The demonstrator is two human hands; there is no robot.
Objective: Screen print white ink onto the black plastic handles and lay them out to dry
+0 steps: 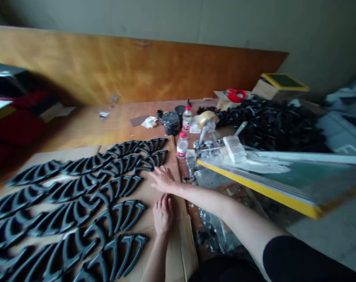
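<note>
Black curved plastic handle-like parts (119, 188) lie in several long rows on a flattened cardboard sheet (174, 235). At the right end of the upper rows, my right hand (163, 179) reaches over the cardboard, fingers spread, fingertips close to the last parts; whether they touch is not clear. Just below it my left hand (163, 213) rests on the bare cardboard strip, palm down and fingers stretched out. Nothing shows in either hand.
A yellow-edged screen frame (260, 188) juts out on the right, with white paste on it. Behind it is a heap of black parts (271, 121) beside a grey crate (342, 131). Two red-capped bottles (182, 145), a dark tub (170, 122) and tape (207, 117) stand near.
</note>
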